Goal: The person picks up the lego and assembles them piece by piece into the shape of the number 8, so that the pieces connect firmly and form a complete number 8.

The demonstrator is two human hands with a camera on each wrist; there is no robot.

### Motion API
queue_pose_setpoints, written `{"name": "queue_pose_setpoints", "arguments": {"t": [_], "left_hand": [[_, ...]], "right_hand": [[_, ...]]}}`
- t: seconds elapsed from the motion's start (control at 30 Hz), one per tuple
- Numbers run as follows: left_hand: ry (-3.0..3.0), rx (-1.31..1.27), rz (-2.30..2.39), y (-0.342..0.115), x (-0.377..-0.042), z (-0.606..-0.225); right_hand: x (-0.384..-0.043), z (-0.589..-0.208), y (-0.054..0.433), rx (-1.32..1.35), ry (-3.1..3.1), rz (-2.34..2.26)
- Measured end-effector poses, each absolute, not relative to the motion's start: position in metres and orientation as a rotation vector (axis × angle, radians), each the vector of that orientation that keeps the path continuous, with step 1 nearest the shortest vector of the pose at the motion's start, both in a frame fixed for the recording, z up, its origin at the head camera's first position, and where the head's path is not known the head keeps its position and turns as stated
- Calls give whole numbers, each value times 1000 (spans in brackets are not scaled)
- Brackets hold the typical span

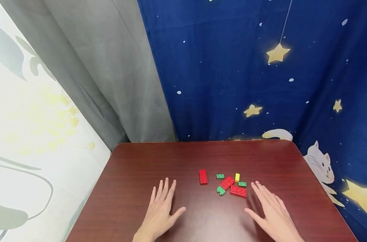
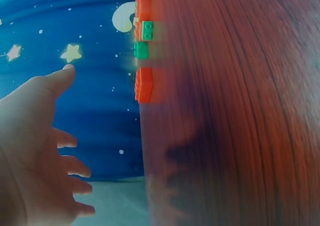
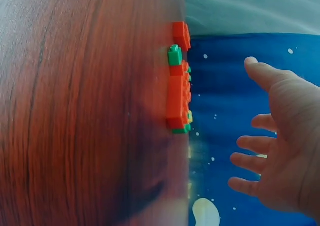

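Note:
Toy building bricks lie loose on the table. A red brick (image 1: 203, 177) stands apart at the left of the group. Two more red bricks, one slanted (image 1: 227, 183) and one at the front right (image 1: 238, 191), lie close together. Around them are a green brick (image 1: 220, 176), a second green brick (image 1: 242, 184), a green brick lying tilted (image 1: 221, 191) and a small yellow brick (image 1: 237, 177). My left hand (image 1: 160, 210), fingers straight and thumb spread, is left of the bricks. To their right is my right hand (image 1: 273, 212), fingers extended. Both hands hold nothing and cast shadows on the tabletop.
The dark red-brown wooden table (image 1: 150, 158) has rounded far corners. Behind it hang a grey curtain (image 1: 135, 84) and a blue curtain (image 1: 225, 67) with stars. A pale patterned cloth (image 1: 29, 134) hangs along the left side.

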State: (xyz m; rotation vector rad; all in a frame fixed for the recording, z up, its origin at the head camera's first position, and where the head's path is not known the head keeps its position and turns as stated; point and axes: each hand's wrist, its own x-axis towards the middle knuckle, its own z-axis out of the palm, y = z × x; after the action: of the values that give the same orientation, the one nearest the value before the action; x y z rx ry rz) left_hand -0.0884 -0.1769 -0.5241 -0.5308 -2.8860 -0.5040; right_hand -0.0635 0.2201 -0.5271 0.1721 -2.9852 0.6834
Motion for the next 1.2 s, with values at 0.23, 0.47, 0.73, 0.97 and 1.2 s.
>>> {"name": "queue_pose_setpoints", "arguments": {"t": [0.23, 0.47, 0.73, 0.97, 1.2], "left_hand": [[-2843, -592, -567, -161, -97, -524], [-2770, -668, -635, -139, -109, -520], [-2848, -660, -806, -105, -115, -530], [-2872, -681, -886, -79, -117, -543], [-2866, -675, -879, -56, -125, -553]], "right_hand": [[-76, -537, 215, 186, -2923, 848], [-88, -554, 212, 249, -2713, 871], [-95, -570, 211, 198, -2683, 899], [-105, -581, 208, 215, -2640, 900], [-112, -586, 207, 236, -2604, 894]]}}
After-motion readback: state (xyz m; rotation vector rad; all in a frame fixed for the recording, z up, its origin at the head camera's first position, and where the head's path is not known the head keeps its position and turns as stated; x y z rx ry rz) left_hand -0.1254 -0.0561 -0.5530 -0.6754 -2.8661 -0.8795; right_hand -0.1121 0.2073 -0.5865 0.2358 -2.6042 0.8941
